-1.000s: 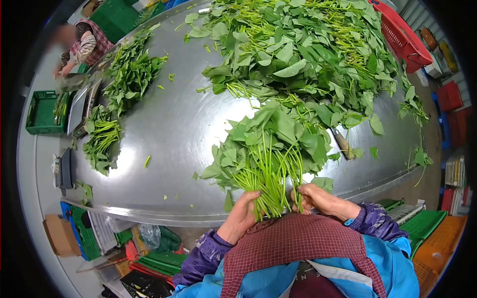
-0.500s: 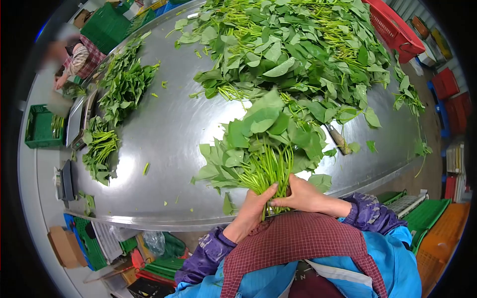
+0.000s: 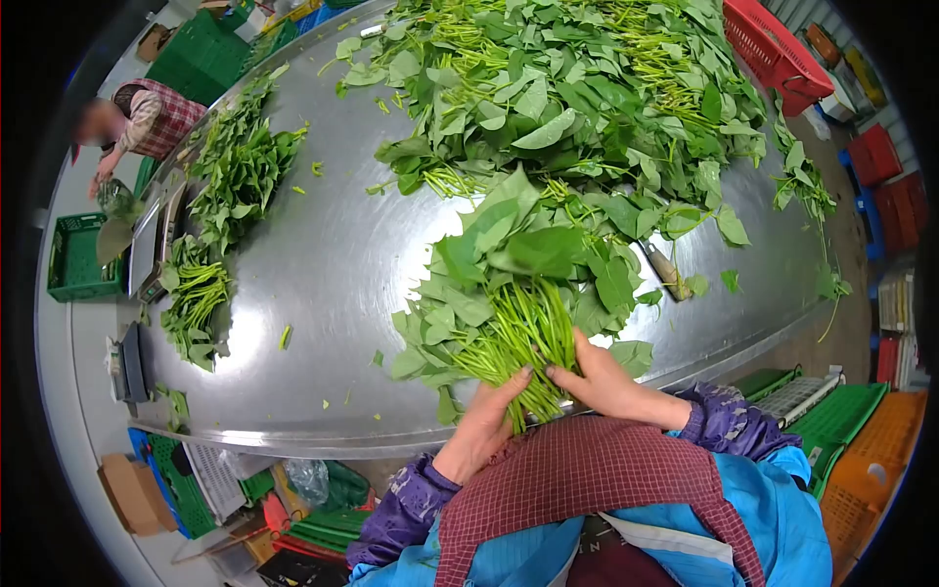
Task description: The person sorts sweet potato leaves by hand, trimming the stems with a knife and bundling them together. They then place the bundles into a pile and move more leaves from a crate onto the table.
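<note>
A bunch of leafy green stems (image 3: 523, 328) stands between my hands at the table's near edge, its leaves pointing away from me. My left hand (image 3: 486, 421) grips the cut ends from the left, thumb laid over the stems. From the right, my right hand (image 3: 611, 383) closes round the same stems, with its thumb across the front. The undersides of both hands' fingers are hidden behind the bunch. Past the bunch lies a large heap of the same greens (image 3: 577, 98). A knife handle (image 3: 667, 272) shows to the right, its blade end under leaves.
The metal table (image 3: 323, 293) holds more bundled greens (image 3: 245, 176) on the left. A scale (image 3: 156, 240) and green crate (image 3: 83, 259) stand beyond its left edge, near another person (image 3: 147, 122). A red basket (image 3: 778, 54) sits at the far right. Crates (image 3: 831, 421) flank me below.
My thumbs have moved apart, and the stems look more spread between my hands. At the left, the other person has moved a bundle nearer the green crate.
</note>
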A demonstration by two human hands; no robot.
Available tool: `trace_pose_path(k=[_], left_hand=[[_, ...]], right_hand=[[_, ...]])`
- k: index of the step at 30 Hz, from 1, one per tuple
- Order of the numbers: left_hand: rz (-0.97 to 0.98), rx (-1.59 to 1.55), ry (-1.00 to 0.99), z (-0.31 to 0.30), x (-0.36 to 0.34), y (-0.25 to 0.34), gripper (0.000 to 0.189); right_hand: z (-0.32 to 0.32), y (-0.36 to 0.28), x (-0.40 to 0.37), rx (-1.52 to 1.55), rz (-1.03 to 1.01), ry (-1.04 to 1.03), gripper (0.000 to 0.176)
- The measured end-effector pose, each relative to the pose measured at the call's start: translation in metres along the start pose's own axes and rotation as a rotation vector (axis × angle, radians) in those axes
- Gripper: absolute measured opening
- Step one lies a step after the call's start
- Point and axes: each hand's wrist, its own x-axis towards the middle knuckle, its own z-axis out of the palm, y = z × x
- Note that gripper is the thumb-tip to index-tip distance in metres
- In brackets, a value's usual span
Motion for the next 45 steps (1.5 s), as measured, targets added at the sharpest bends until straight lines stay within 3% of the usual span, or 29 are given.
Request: trace_pose_path(k=[1, 2, 3, 5, 7, 9, 13, 15, 16, 17, 19, 20, 22, 26, 34, 37, 38, 40, 45], left_hand=[[0.029, 0.068, 0.003, 0.002, 0.0, -0.001, 0.046], [0.056, 0.135, 0.006, 0.005, 0.0, -0.001, 0.045], [0.055, 0.136, 0.005, 0.009, -0.001, -0.001, 0.045], [0.037, 0.23, 0.042, 0.019, -0.004, 0.002, 0.043], [0.073, 0.285, 0.104, 0.023, -0.004, 0.004, 0.044], [0.068, 0.21, 0.086, 0.013, -0.006, 0.004, 0.044], [0.047, 0.036, -0.039, -0.006, -0.006, 0.004, 0.044], [0.029, -0.087, -0.145, -0.012, -0.006, 0.002, 0.045], [0.04, -0.063, -0.133, -0.009, -0.007, 0.004, 0.049], [0.041, -0.059, -0.132, -0.009, -0.007, 0.004, 0.049], [0.056, -0.112, -0.135, -0.01, -0.009, 0.003, 0.052], [0.058, -0.111, -0.134, -0.011, -0.01, 0.002, 0.052], [0.054, -0.129, -0.153, -0.012, -0.009, 0.001, 0.054], [0.045, -0.11, -0.143, -0.011, -0.008, 0.001, 0.052], [0.049, -0.069, -0.016, -0.01, -0.01, 0.0, 0.043], [0.021, -0.065, 0.058, -0.016, -0.011, -0.005, 0.04], [0.02, -0.064, 0.057, -0.016, -0.011, -0.005, 0.04], [0.09, -0.173, -0.146, -0.016, -0.009, -0.004, 0.04], [0.044, -0.12, -0.087, -0.008, -0.012, 0.001, 0.039]], right_hand=[[0.0, -0.003, 0.0, -0.394, -0.126, 0.067, 0.039], [0.001, -0.01, -0.003, -0.611, -0.007, -0.035, 0.048], [0.005, -0.011, -0.004, -0.611, -0.006, -0.034, 0.048], [0.013, -0.011, -0.01, -0.974, -0.285, 0.113, 0.054], [0.01, -0.02, -0.013, -1.078, -0.334, 0.112, 0.055], [-0.002, -0.029, -0.014, -0.707, -0.392, 0.019, 0.043], [-0.013, -0.029, -0.006, -0.466, -0.469, 0.097, 0.034], [-0.012, -0.03, -0.004, -0.324, -0.25, 0.029, 0.021], [-0.009, -0.03, -0.002, -0.273, -0.272, 0.076, 0.014], [-0.009, -0.029, -0.001, -0.27, -0.274, 0.078, 0.014], [-0.009, -0.028, 0.002, 0.113, 0.03, -0.064, 0.011], [-0.007, -0.024, 0.003, 0.113, 0.028, -0.065, 0.011], [-0.004, -0.016, 0.003, 0.407, 0.076, -0.115, 0.01], [-0.006, -0.015, 0.006, 0.332, 0.056, -0.127, 0.011], [0.008, 0.001, 0.012, 0.712, 0.07, -0.06, 0.014], [0.004, -0.004, 0.007, 0.536, 0.046, -0.093, 0.014], [0.003, -0.01, 0.005, 0.536, 0.046, -0.091, 0.014], [0.0, -0.021, 0.002, 0.792, 0.139, -0.034, 0.016], [-0.001, -0.011, -0.001, 0.602, 0.149, -0.113, 0.018]])
